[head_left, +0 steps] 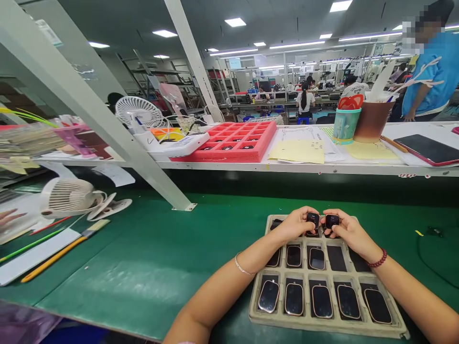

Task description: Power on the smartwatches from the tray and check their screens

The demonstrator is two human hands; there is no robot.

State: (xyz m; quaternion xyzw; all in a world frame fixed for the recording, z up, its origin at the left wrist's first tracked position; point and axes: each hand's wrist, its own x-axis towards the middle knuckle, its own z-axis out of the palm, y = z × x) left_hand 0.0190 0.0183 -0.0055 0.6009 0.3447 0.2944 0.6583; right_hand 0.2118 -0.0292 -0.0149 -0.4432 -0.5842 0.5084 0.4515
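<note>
My left hand is closed on a smartwatch case with a dark screen and no strap, its thumb on the lower part of the screen. Just beside it, my right hand grips a second smartwatch case of the same kind. Both are held above the back row of a beige compartment tray. In the front row, several gold-rimmed watch cases lie screen up, one per compartment. The middle row holds more cases, while a compartment there shows only its dark bottom.
On the shelf stand a red foam tray, yellow notes, a brown cup and a phone. A slanted white post meets the green bench. A small fan and brush lie left. Someone in blue stands beyond.
</note>
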